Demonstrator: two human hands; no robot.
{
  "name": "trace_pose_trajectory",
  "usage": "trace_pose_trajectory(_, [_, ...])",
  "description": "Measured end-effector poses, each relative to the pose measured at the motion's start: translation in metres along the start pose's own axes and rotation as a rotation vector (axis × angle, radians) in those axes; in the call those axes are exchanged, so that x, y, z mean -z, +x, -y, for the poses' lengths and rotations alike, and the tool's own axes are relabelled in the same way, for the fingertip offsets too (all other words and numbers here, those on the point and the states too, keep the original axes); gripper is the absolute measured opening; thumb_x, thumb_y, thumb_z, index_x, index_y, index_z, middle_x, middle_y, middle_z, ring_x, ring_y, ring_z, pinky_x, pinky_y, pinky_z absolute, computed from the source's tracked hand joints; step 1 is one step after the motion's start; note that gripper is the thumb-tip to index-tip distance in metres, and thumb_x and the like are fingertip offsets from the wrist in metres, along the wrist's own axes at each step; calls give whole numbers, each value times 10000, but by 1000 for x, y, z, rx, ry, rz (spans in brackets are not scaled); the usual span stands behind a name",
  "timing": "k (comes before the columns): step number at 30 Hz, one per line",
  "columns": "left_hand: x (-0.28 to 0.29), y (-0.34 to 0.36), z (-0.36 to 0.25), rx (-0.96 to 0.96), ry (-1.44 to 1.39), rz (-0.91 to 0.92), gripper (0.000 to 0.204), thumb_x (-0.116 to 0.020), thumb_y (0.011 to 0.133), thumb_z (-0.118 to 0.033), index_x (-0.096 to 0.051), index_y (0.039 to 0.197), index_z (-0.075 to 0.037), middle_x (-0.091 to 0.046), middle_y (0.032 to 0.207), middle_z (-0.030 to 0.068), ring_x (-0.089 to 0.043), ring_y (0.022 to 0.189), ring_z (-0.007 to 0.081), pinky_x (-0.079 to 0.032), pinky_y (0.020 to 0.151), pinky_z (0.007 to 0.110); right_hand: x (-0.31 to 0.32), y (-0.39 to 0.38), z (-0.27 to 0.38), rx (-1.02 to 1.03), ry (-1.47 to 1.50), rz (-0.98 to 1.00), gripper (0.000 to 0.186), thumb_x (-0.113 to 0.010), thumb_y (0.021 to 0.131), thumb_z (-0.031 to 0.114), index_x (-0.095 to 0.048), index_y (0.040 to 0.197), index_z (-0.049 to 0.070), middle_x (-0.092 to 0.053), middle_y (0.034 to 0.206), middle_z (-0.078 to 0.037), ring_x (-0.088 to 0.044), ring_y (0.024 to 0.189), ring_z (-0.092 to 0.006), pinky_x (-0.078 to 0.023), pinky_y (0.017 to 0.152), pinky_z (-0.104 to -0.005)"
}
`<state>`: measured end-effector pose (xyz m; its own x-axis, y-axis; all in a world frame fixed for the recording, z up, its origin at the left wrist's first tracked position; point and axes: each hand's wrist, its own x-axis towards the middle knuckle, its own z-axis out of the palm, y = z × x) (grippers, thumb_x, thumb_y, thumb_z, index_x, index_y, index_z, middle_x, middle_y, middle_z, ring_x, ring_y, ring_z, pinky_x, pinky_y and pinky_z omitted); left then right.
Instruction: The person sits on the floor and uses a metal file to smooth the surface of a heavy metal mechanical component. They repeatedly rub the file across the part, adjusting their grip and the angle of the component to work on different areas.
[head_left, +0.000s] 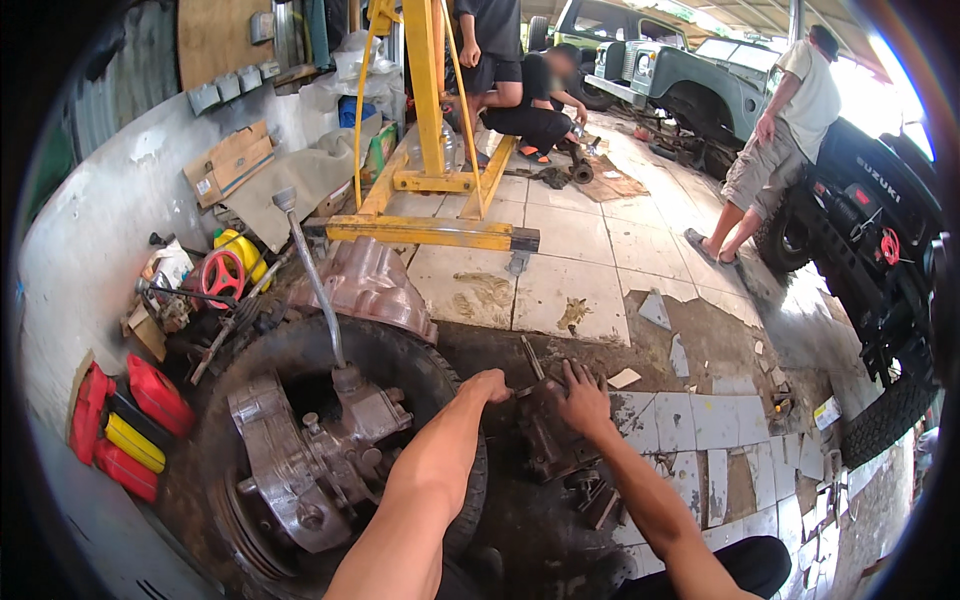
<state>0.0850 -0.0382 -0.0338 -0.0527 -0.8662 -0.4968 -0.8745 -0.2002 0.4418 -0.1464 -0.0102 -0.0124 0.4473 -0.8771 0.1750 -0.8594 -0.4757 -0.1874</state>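
A dark, greasy metal housing (pixel 548 440) sits on the floor in front of me, with a thin metal rod (pixel 532 357) standing up from its far side. My left hand (pixel 487 387) is closed in a fist at the housing's left edge; what it grips is mostly hidden. Spread fingers of my right hand (pixel 582 402) lie on the top right of the housing. To the left, a gearbox (pixel 285 460) with a long shift lever (pixel 318 270) rests on a tyre (pixel 225 400).
Behind the tyre lies a bell-shaped metal casing (pixel 365 280). A yellow hoist frame (pixel 430 228) stands beyond it. Broken tiles (pixel 690 430) cover the floor on the right. Several people are farther back, near parked off-road vehicles (pixel 690 85). Red plastic containers (pixel 155 395) are at left.
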Motion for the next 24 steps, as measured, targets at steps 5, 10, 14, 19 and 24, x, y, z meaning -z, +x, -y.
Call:
trace_pose_trajectory(5, [4,-14,-6,20,1,9,555,-658,888,-407,-648,1284,-18,-611,1361,198,-587,1262,364,-495,1023,459,22,-17,21,10,-193,176,923,-449,914,736,-337,1560,87,-330,1585,-248,-281,1497,-375,-150,1230,-549])
trace_pose_trajectory(10, [-3,11,4,14,18,-9,544,-668,882,-401,-658,1271,-20,-618,1353,198,-593,1253,367,-496,1022,467,6,-14,23,-67,-149,57,981,-464,896,752,-311,1566,51,-291,1607,-244,-253,1510,-372,-150,1243,-503])
trace_pose_trajectory(14, [0,0,-13,38,-17,-17,530,-666,883,-390,-665,1263,-22,-622,1349,196,-596,1252,369,-499,1017,471,-6,-19,15,17,-27,-7,964,-491,904,723,-313,1562,42,-294,1619,-205,-248,1513,-363,-164,1243,-484])
trace_pose_trajectory(19, [-6,12,-11,7,34,24,555,-664,887,-411,-655,1276,-15,-618,1359,186,-588,1262,369,-502,1015,472,-10,-19,31,79,-77,63,949,-534,902,690,-334,1547,23,-318,1612,-190,-265,1505,-370,-212,1225,-498])
trace_pose_trajectory(24, [0,-5,-24,30,-3,15,568,-663,882,-426,-658,1269,-10,-619,1362,177,-590,1258,367,-504,1012,473,2,-10,11,28,29,2,907,-558,899,659,-384,1511,13,-398,1562,-198,-311,1481,-381,-220,1223,-504])
